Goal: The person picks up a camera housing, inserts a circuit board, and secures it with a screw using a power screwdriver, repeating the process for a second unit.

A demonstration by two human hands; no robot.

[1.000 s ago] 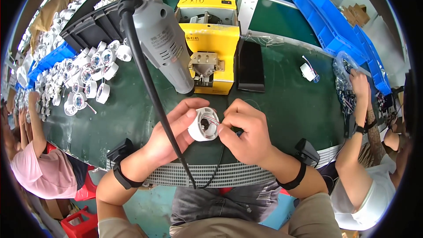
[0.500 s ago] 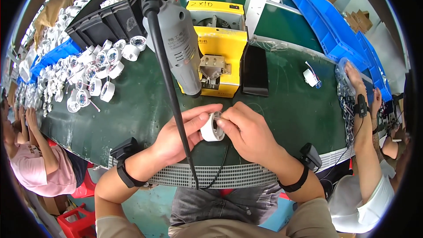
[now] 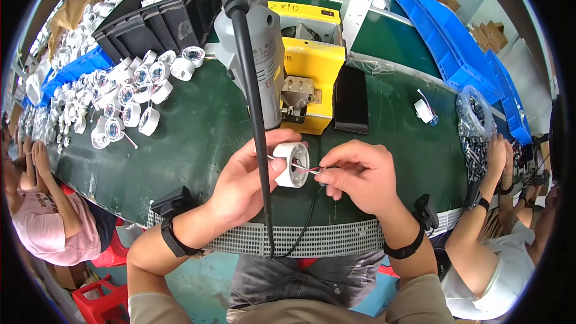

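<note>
A white ring-shaped plastic housing point(image 3: 281, 164) is held between the thumb and fingers of my left hand point(image 3: 243, 174), its open side turned to the right. Thin red and white wires point(image 3: 307, 170) run out of that opening to my right hand point(image 3: 360, 177). Thumb and forefinger of the right hand pinch the wires near a small dark part, too small to make out. Both hands are above the green bench, just in front of a yellow machine point(image 3: 315, 60) with a metal fixture. A hanging grey power tool point(image 3: 264, 54) and its black cable point(image 3: 257, 120) pass in front of my left hand.
Many white housings with circuit boards point(image 3: 141, 78) cover the left of the bench, below a black crate point(image 3: 162, 27). One white housing point(image 3: 423, 111) lies on the right, near a bag of small parts point(image 3: 474, 123) and blue bins point(image 3: 441, 30). Co-workers sit on both sides.
My right hand has drawn away to the right from the housing, and wires now stretch between them. The housing has turned its opening rightward. The co-worker's arm at right has moved nearer.
</note>
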